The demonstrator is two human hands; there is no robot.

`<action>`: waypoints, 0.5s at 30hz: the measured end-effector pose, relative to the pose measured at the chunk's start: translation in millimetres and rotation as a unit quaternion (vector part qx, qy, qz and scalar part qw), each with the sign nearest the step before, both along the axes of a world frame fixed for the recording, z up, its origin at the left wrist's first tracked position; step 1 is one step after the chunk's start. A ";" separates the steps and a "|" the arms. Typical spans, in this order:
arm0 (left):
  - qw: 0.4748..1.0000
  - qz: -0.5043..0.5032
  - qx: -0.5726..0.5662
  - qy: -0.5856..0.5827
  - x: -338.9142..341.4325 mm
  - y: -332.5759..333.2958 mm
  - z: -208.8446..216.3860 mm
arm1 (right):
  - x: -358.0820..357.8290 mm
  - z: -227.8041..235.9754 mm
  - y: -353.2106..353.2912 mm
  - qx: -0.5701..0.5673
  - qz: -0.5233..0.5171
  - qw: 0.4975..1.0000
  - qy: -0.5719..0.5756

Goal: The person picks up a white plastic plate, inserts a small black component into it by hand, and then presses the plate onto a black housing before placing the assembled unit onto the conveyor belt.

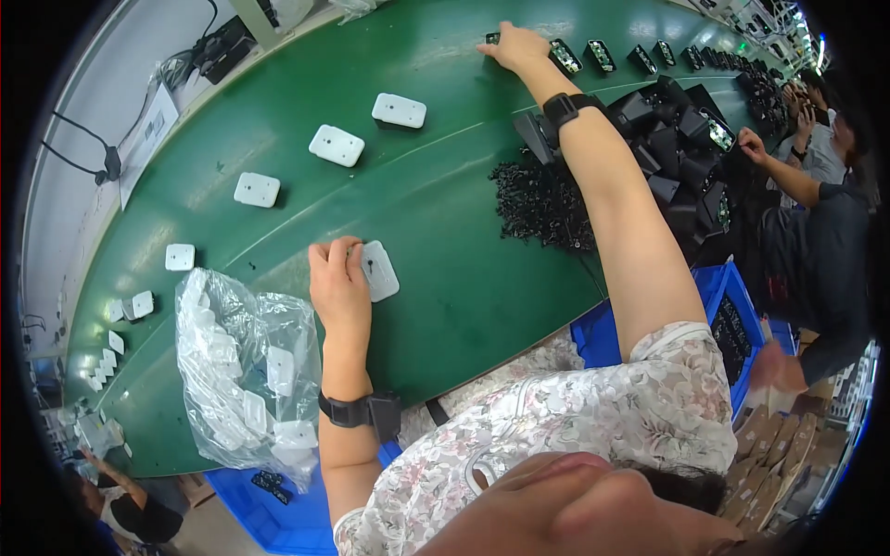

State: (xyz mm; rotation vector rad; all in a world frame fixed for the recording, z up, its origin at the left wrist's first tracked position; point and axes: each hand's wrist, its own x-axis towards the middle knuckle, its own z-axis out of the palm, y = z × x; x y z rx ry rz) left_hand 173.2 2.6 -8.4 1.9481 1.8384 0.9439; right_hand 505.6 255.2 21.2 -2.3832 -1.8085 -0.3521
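My left hand (pixel 338 283) grips a white rounded plastic cover (pixel 379 270) against the green conveyor belt (pixel 445 157). My right hand (pixel 515 46) reaches far across the belt, its fingers on a small black part (pixel 492 38) at the head of a row of black parts (pixel 601 56). Both wrists carry black bands. Three more white covers (pixel 399 110) (pixel 336 145) (pixel 257 189) lie apart on the belt further along.
A clear plastic bag of white covers (pixel 246 371) sits by my left forearm. A heap of small black pieces (pixel 542 204) and larger black housings (pixel 677 148) lies to the right. Blue crates (pixel 718 296) stand below. Another person (pixel 816 213) works at the right.
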 end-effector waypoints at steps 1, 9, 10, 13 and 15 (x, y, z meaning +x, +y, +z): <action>0.999 0.009 -0.038 0.027 1.1 -3.1 1.5 | -0.9 0.5 5.9 -0.125 0.003 0.991 0.056; 0.985 -0.076 0.028 0.155 19.2 -23.9 15.3 | -61.2 15.8 -85.1 0.117 0.218 0.875 0.415; 0.986 -0.086 0.026 0.143 19.4 -24.6 14.9 | -70.0 2.8 -106.8 0.128 0.275 0.838 0.453; 0.983 -0.136 0.061 0.104 12.4 -22.8 10.8 | -105.2 -0.7 -190.1 0.007 0.323 0.731 0.601; 0.987 -0.134 0.044 0.071 13.8 -16.4 8.9 | -109.9 -9.7 -225.5 -0.002 0.358 0.775 0.520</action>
